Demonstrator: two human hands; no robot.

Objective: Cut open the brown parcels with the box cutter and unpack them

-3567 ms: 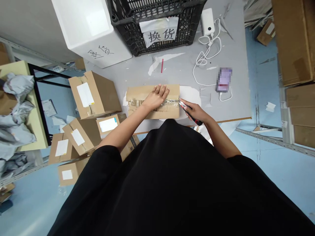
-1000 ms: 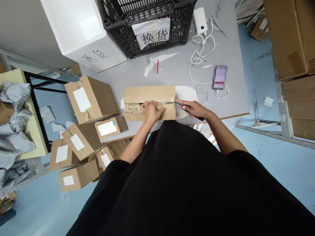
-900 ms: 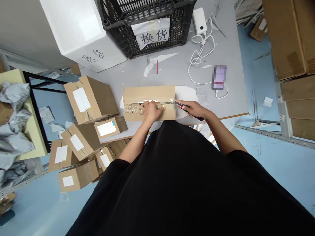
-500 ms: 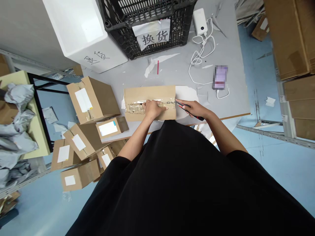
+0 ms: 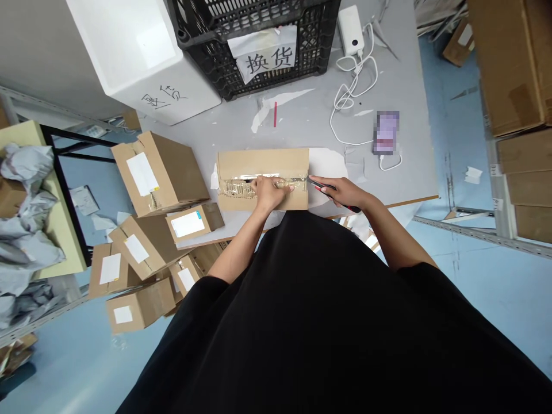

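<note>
A long cardboard box (image 5: 263, 161) lies at the table's near edge, with clear tape along its top seam and a dark gap showing in that seam. My left hand (image 5: 270, 194) presses down on the box, fingers curled at the gap and thumb pointing right over the tape. In my right hand (image 5: 345, 192) is a black and red utility knife (image 5: 352, 208), gripped with its front end toward the box's right edge. That tip is at the taped seam; whether the blade touches the tape I cannot tell.
Behind the box stand a black plastic crate (image 5: 310, 52) and a white bin (image 5: 172, 98). A phone (image 5: 386, 132) is cabled to a white power bank (image 5: 351, 31) at the right. Labelled cartons (image 5: 172, 172) are stacked at the left, some below table height.
The knife and my right hand have shifted very slightly to the right. My left hand stays on the box, and the camera view has moved a little.
</note>
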